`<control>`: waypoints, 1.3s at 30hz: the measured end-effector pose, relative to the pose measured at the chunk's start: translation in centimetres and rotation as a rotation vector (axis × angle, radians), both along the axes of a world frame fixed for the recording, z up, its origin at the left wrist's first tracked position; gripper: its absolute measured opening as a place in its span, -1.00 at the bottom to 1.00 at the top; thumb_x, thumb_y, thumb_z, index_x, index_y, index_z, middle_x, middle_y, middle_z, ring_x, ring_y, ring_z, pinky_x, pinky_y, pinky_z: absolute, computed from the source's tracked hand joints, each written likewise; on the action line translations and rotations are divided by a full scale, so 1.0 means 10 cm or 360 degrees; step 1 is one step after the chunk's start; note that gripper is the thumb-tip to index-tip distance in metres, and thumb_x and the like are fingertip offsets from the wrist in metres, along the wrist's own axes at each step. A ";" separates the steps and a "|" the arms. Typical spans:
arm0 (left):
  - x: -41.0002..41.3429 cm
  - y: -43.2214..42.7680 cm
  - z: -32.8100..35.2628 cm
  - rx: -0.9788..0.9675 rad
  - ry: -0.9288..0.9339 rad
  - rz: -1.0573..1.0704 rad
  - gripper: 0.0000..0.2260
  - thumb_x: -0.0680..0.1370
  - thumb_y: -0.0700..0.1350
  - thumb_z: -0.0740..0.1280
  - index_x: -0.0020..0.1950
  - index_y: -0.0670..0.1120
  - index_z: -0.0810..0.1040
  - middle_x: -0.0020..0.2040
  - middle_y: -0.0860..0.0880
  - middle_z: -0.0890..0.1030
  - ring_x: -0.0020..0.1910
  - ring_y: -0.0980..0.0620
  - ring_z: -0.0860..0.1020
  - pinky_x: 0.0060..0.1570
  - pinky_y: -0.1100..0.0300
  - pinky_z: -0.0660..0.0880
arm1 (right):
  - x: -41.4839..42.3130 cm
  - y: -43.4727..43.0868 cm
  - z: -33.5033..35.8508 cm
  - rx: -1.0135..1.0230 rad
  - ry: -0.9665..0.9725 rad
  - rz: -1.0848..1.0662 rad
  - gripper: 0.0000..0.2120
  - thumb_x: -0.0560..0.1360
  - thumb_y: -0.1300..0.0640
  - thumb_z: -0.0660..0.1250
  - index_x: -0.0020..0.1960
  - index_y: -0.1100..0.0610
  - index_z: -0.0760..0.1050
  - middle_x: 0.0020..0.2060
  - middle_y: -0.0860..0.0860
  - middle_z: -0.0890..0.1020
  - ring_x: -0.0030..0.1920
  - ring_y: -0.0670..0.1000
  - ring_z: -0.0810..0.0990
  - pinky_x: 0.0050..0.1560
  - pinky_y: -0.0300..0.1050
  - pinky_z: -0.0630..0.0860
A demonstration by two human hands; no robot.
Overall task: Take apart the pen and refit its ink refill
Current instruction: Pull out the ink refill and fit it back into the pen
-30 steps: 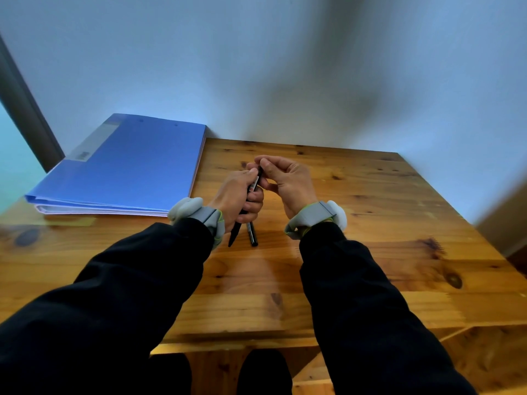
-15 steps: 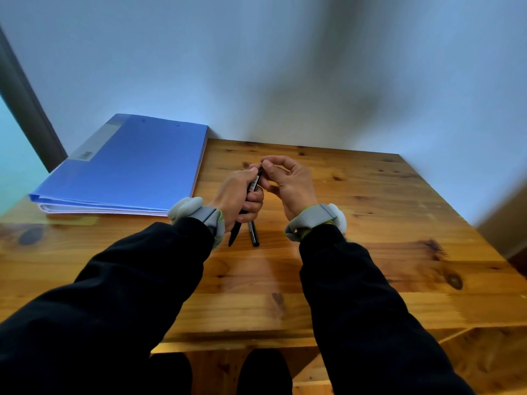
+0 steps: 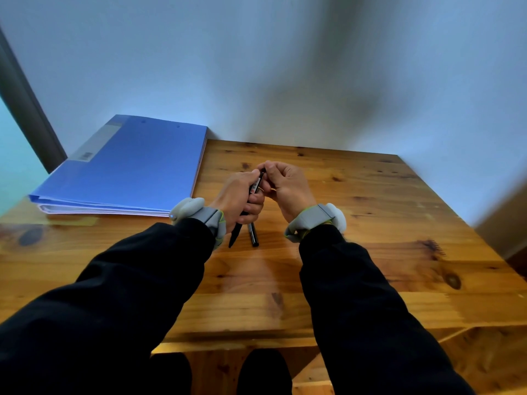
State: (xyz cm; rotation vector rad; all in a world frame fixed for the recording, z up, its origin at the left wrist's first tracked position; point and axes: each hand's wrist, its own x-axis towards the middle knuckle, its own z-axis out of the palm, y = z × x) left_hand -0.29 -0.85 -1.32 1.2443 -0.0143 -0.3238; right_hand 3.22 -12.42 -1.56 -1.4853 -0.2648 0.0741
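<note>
A blue folder (image 3: 128, 166) lies flat on the far left of the tabletop (image 3: 370, 252). Its spine faces the near side, and its left corner reaches past the left edge.

Just right of the folder, the left hand (image 3: 235, 195) hovers above the middle of the tabletop with its fingers curled round the pen (image 3: 256, 183). The pen's labelled upper part slants up and away between the two hands. Two dark lengths stick out below this hand toward the near edge. One is a tapered piece (image 3: 234, 238) pointing down-left. Just beside it is a blunt piece (image 3: 253, 235), and I cannot tell whether it is gripped or lies on the wood.

The right hand (image 3: 286, 186) touches the left at the fingertips. Its thumb and forefinger pinch the pen's top end, and its other fingers are loosely bent. Both wrists wear grey bands (image 3: 309, 220) with pale housings above black sleeves (image 3: 356, 309).

Bare wood runs from the hands to the right edge and forward to the near edge. The far edge meets the pale wall (image 3: 313, 67) a little way beyond the fingertips.
</note>
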 end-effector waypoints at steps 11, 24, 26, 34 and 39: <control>-0.01 0.01 0.00 0.0022 -0.0015 -0.0039 -0.62 0.66 0.03 0.00 -0.22 -0.12 0.42 -0.49 0.04 0.24 -0.64 0.16 0.17 -0.67 0.42 0.08 | 0.01 -0.02 -0.02 0.0127 0.0011 0.0020 -0.84 0.60 0.24 0.19 -0.10 0.17 0.50 -0.44 0.03 0.44 -0.51 -0.12 0.42 -0.34 -0.20 0.51; -0.02 -0.01 -0.02 0.0033 -0.0017 -0.0068 -0.63 0.66 0.03 0.02 -0.20 -0.14 0.42 -0.50 0.03 0.24 -0.66 0.16 0.17 -0.66 0.41 0.09 | -0.01 -0.03 -0.02 0.0138 -0.0069 -0.0021 -0.87 0.54 0.21 0.31 -0.16 0.16 0.60 -0.43 0.11 0.45 -0.54 -0.09 0.38 -0.34 -0.26 0.49; -0.01 -0.01 -0.03 0.0015 -0.0021 -0.0055 -0.63 0.66 0.03 0.02 -0.20 -0.14 0.42 -0.51 0.03 0.24 -0.66 0.16 0.18 -0.66 0.42 0.09 | -0.02 -0.04 -0.01 0.0118 -0.0084 -0.0027 -0.88 0.54 0.23 0.31 -0.14 0.16 0.60 -0.42 0.11 0.46 -0.53 -0.10 0.40 -0.32 -0.24 0.50; -0.02 0.02 -0.05 -0.0017 -0.0018 -0.0014 -0.64 0.66 0.03 0.02 -0.21 -0.12 0.41 -0.52 0.05 0.25 -0.67 0.16 0.18 -0.68 0.43 0.12 | -0.01 -0.04 -0.05 0.0051 -0.0071 -0.0052 -0.87 0.55 0.30 0.28 0.04 0.28 0.57 -0.29 0.08 0.59 -0.42 -0.15 0.55 -0.17 -0.10 0.57; -0.01 0.04 -0.05 -0.0011 -0.0010 0.0004 -0.63 0.66 0.03 0.02 -0.20 -0.13 0.42 -0.54 0.06 0.26 -0.67 0.17 0.18 -0.68 0.43 0.11 | 0.04 -0.05 -0.07 0.0084 0.0074 -0.0235 -0.95 0.52 0.22 0.34 -0.03 0.15 0.49 -0.21 0.06 0.62 -0.20 0.01 0.59 0.00 0.06 0.57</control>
